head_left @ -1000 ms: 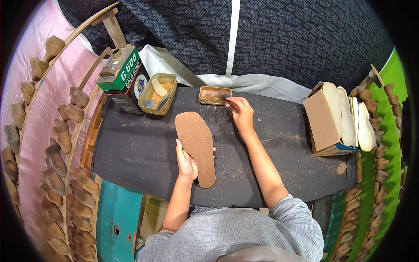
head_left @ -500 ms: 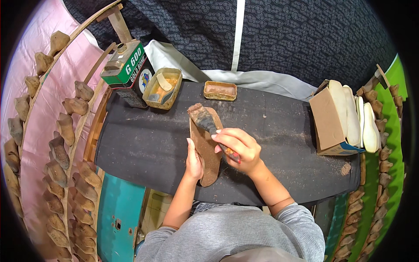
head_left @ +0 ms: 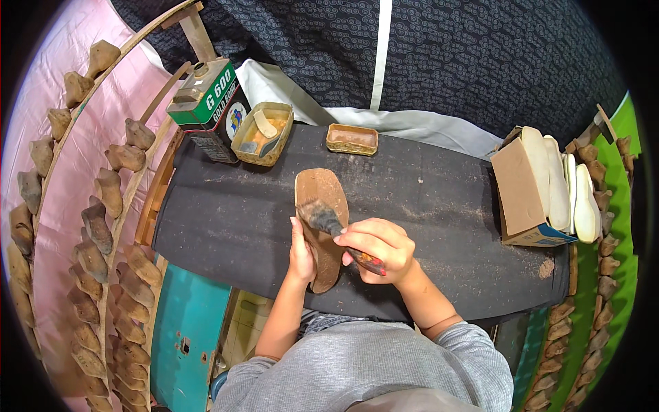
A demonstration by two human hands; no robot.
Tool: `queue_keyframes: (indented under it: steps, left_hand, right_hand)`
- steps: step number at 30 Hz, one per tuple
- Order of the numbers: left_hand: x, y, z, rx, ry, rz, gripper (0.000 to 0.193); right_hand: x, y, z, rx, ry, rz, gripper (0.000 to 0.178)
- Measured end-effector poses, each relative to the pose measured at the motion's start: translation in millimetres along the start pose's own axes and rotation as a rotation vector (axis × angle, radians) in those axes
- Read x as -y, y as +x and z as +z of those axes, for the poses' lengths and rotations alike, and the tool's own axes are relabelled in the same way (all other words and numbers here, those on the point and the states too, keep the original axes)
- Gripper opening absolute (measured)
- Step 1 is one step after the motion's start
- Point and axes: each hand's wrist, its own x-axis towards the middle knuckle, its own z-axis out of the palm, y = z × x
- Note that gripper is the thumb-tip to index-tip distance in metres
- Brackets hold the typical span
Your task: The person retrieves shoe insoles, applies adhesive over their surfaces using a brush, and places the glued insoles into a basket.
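Note:
A brown shoe sole (head_left: 324,187) is held over the dark cloth, its wider end pointing away from me. My left hand (head_left: 302,255) grips its left edge, the thumb lying along the side and the other fingers hidden beneath. In my right hand (head_left: 382,248) is a brush (head_left: 325,218) with dark, worn bristles and a handle marked with red and orange. The bristles rest on the middle of the sole, close to its left edge.
Dark cloth covers the table (head_left: 439,226), with crumbs scattered on it. At the back stand a green and black can (head_left: 206,113), a tub with spreaders (head_left: 264,156) and a small tin (head_left: 351,147). A box of pale soles (head_left: 518,196) stands right. Wooden shoe lasts (head_left: 96,223) line racks on both sides.
The brush has moved from the sole's far end back toward me, to its middle. My left hand still holds the sole, which now points more straight ahead.

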Motion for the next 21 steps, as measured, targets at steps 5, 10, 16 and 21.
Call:
queue_keyframes:
  steps: [5,10,16,21]
  left_hand:
    - [7.7,2.1,1.1,-0.058,0.025,0.005,0.068]
    - [2.7,4.1,8.1,-0.061,0.070,-0.021,0.068]
    - [4.3,9.9,-3.8,0.038,-0.043,0.047,0.053]
    - [-0.4,10.8,7.9,-0.017,-0.002,0.082,0.052]
  right_hand:
    - [-1.1,0.6,2.7,-0.097,-0.032,0.020,0.020]
    - [-3.1,-5.3,0.6,-0.022,-0.016,0.011,0.022]
    - [-3.0,-3.2,0.0,-0.072,-0.002,0.070,0.026]
    - [-3.2,-5.1,2.2,-0.032,-0.007,0.036,0.025]
